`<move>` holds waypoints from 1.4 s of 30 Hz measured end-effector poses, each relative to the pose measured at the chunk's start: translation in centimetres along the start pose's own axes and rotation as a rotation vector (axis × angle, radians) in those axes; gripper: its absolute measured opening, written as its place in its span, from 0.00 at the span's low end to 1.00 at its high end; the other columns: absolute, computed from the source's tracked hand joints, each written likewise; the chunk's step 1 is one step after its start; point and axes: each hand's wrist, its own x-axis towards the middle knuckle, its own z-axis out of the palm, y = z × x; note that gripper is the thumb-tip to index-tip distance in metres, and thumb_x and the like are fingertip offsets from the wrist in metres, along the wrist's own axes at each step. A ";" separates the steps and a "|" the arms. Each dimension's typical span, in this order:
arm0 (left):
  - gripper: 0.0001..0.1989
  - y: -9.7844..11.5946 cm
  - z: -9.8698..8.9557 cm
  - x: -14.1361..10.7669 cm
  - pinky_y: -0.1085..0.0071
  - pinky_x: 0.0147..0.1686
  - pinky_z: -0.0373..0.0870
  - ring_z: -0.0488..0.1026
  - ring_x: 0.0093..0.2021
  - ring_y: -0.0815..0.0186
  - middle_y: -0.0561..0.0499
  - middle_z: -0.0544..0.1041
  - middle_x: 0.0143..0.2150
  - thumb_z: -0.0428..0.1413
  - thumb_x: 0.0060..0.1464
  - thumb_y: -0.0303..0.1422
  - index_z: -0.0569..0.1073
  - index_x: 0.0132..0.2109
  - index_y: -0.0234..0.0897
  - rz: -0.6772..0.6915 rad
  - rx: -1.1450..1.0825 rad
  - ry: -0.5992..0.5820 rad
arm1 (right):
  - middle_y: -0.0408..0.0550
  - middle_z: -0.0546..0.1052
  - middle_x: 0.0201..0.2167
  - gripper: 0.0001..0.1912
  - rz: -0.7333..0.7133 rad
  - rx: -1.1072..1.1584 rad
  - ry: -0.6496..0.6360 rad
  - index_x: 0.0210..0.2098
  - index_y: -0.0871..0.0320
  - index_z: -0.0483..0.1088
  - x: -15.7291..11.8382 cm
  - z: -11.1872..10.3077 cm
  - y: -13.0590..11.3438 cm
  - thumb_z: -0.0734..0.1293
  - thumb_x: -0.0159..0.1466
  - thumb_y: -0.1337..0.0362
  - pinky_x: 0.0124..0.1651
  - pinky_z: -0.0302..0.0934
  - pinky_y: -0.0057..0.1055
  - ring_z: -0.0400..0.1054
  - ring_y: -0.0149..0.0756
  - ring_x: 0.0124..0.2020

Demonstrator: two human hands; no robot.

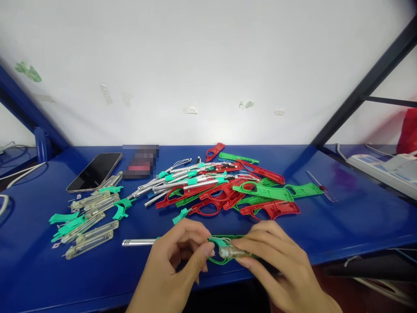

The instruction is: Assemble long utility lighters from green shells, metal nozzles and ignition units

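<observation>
My right hand [276,256] grips a clear lighter fuel tank [230,252] between thumb and fingers, at the front of the table. Under it lies a green lighter handle half [221,261], partly covered by both hands. A silver lighter tube [138,242] sticks out left of my left hand [182,256]. That hand is closed, thumb and fingertips pinched beside the tank's end; a tiny pale bit shows at the tips, too small to name. Just above the tank, a teal trigger [215,240] and thin white wires show between the hands.
Several clear tanks [93,239] and teal triggers [68,227] lie left. Silver tubes with wires [176,178] and red [273,210] and green handle halves [306,190] are heaped mid-table. A phone [95,171], a screwdriver [322,188] and a power strip [384,174] lie around.
</observation>
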 end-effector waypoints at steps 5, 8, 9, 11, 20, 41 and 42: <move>0.15 -0.4 0.0 0.0 0.77 0.24 0.68 0.71 0.24 0.70 0.57 0.73 0.25 0.63 0.61 0.47 0.74 0.37 0.42 0.033 0.040 0.008 | 0.46 0.85 0.40 0.10 -0.013 -0.031 -0.016 0.52 0.56 0.78 -0.2 0.1 0.0 0.70 0.72 0.68 0.48 0.73 0.39 0.75 0.38 0.40; 0.15 -0.6 0.1 -0.1 0.77 0.28 0.70 0.71 0.25 0.71 0.57 0.73 0.26 0.62 0.63 0.47 0.73 0.36 0.42 0.049 0.037 -0.002 | 0.46 0.85 0.40 0.10 -0.007 -0.034 -0.007 0.52 0.55 0.79 -0.2 0.1 -0.1 0.71 0.71 0.68 0.48 0.74 0.39 0.76 0.39 0.39; 0.15 -0.6 0.0 -0.1 0.76 0.28 0.71 0.72 0.26 0.70 0.57 0.73 0.26 0.62 0.63 0.47 0.72 0.36 0.42 0.049 0.036 0.002 | 0.46 0.86 0.40 0.11 -0.009 -0.038 -0.002 0.52 0.55 0.79 -0.2 0.2 -0.1 0.71 0.71 0.67 0.47 0.74 0.40 0.76 0.39 0.39; 0.15 -0.7 0.0 -0.2 0.75 0.29 0.71 0.72 0.26 0.70 0.56 0.73 0.27 0.62 0.63 0.47 0.72 0.36 0.42 0.054 0.039 0.015 | 0.46 0.86 0.39 0.11 -0.022 -0.049 0.009 0.52 0.55 0.80 -0.1 0.2 -0.1 0.71 0.71 0.68 0.46 0.74 0.39 0.76 0.39 0.39; 0.13 -1.0 0.2 -0.3 0.77 0.28 0.67 0.70 0.25 0.73 0.58 0.72 0.28 0.62 0.64 0.45 0.73 0.36 0.42 0.105 0.063 0.051 | 0.46 0.85 0.38 0.12 -0.076 -0.109 0.012 0.52 0.55 0.80 0.0 0.0 0.0 0.70 0.71 0.70 0.44 0.73 0.38 0.75 0.39 0.37; 0.14 -2.3 0.2 -0.8 0.73 0.25 0.58 0.61 0.25 0.73 0.57 0.70 0.31 0.54 0.71 0.43 0.69 0.37 0.42 0.145 0.060 -0.059 | 0.46 0.83 0.39 0.11 -0.115 -0.201 -0.002 0.51 0.58 0.79 0.2 0.6 -0.3 0.64 0.77 0.68 0.54 0.61 0.37 0.69 0.38 0.42; 0.14 -2.2 0.3 -0.8 0.73 0.27 0.60 0.62 0.26 0.72 0.57 0.70 0.31 0.53 0.72 0.42 0.68 0.37 0.42 0.162 0.055 -0.058 | 0.45 0.82 0.38 0.12 -0.132 -0.226 -0.005 0.51 0.58 0.79 0.2 0.6 -0.3 0.63 0.77 0.69 0.54 0.61 0.37 0.68 0.38 0.41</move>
